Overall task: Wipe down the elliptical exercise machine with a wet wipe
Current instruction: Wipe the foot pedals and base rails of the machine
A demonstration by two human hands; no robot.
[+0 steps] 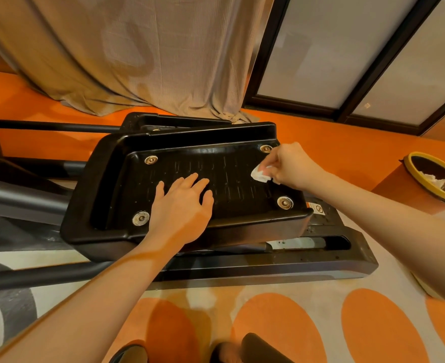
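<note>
Head view, and I'm down at the near foot pedal point(190, 189) of the elliptical. My left hand point(182, 205) lies flat and open on the tread, holding nothing, just steadying it. My right hand point(289, 166) has its grip pinched shut on the wet wipe point(259, 175), bunched small and pressed to the tread's right end, just below the corner bolt point(266, 148). I'd say this pedal is partly done; the far pedal point(163, 121) and base rail point(321, 260) look still to do. Off beyond my right grip, a yellow-rimmed bin point(423, 179) holds crumpled white tissue.
</note>
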